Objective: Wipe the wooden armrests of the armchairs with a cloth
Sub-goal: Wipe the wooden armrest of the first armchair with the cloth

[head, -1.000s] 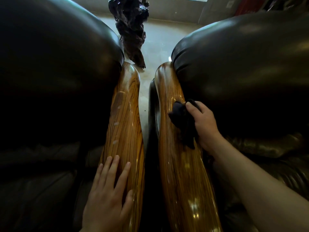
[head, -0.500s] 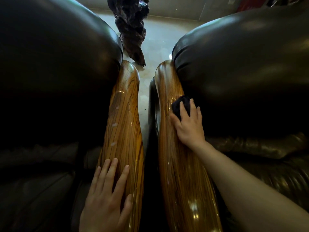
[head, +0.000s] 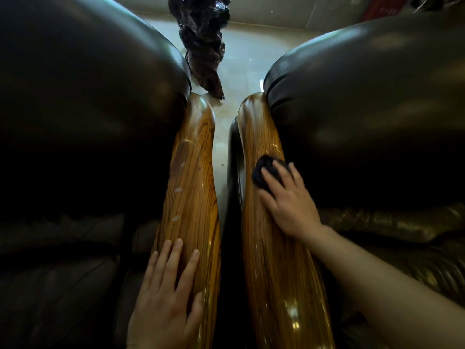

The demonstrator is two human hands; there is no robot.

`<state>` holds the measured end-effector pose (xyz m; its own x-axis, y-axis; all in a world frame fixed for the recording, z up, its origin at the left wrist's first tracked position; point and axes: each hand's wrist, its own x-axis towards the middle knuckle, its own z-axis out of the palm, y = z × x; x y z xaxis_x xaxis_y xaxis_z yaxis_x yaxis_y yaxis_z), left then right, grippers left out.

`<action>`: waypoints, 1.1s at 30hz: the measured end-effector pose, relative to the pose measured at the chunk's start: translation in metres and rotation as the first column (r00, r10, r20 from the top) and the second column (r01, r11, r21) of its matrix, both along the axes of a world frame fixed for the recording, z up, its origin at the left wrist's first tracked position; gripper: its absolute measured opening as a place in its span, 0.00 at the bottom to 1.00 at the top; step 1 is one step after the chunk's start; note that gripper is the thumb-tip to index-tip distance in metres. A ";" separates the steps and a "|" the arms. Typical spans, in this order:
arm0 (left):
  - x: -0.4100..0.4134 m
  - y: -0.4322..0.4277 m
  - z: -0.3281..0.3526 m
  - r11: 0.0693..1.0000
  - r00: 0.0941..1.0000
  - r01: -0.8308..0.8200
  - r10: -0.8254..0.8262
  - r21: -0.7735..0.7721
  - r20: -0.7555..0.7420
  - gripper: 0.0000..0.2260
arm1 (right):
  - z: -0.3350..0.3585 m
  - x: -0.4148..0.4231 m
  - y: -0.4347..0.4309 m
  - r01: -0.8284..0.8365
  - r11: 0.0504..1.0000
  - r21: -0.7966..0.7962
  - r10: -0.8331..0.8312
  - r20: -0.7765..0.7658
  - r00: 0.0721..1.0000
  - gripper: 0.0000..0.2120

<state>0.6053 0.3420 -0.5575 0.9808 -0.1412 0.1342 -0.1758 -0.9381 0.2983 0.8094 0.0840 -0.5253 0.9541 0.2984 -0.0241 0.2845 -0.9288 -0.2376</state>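
Two glossy striped wooden armrests run side by side away from me. The left armrest (head: pixel 192 177) belongs to the dark leather armchair on the left, the right armrest (head: pixel 261 132) to the one on the right. My right hand (head: pixel 289 200) lies flat on the right armrest about midway along it, pressing a small dark cloth (head: pixel 261 170) that bunches out past the fingertips. My left hand (head: pixel 166 293) rests flat with fingers spread on the near part of the left armrest, holding nothing. A few pale spots show on the left armrest.
Dark leather backrests (head: pixel 88 84) bulge on both sides. A narrow gap with pale floor (head: pixel 241 71) separates the chairs. A dark gnarled wooden sculpture (head: pixel 203 41) stands on the floor beyond the armrests. A wall base runs along the back.
My right hand went from gripping the bunched cloth to lying flat over it, and has shifted slightly on the right armrest. My left hand has stayed in place.
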 end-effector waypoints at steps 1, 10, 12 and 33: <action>0.000 0.000 -0.001 1.000 1.000 0.002 -0.002 0.001 0.006 0.32 | 0.003 0.024 0.008 0.076 0.997 0.014 -0.075 -0.038 0.996 0.31; 0.000 0.000 0.000 1.000 1.000 0.005 -0.005 0.003 0.015 0.32 | 0.007 0.054 0.051 -0.110 0.983 -0.150 0.118 0.046 0.992 0.26; 0.000 -0.001 0.002 1.000 1.000 0.004 -0.004 0.005 0.020 0.32 | 0.000 -0.001 0.036 -0.360 0.924 -0.133 0.372 0.080 0.925 0.23; -0.004 -0.001 -0.002 1.000 0.999 -0.004 0.004 0.010 -0.050 0.31 | -0.011 -0.014 0.020 0.313 0.921 0.230 -0.307 -0.063 0.950 0.25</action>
<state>0.6011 0.3409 -0.5592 0.9869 -0.1384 0.0833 -0.1572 -0.9419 0.2969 0.7954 0.1045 -0.5366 0.9998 -0.0127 -0.0145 -0.0179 -0.8864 -0.4625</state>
